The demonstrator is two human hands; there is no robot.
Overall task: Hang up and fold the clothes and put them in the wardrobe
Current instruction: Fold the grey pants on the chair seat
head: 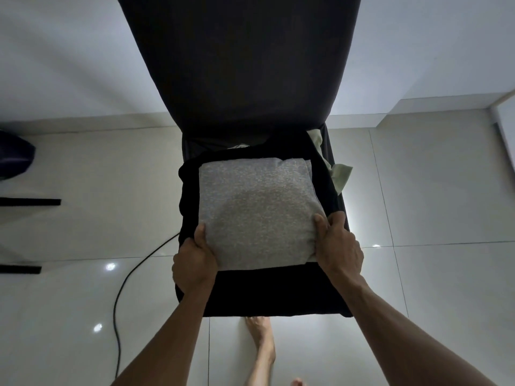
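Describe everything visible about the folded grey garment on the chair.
The grey garment is a heathered, speckled knit folded into a neat, roughly square bundle. It lies flat on top of a black garment spread over the chair seat. The left hand grips its near-left corner and the right hand its near-right corner, thumbs on top. At its far-right corner an under layer peeks out.
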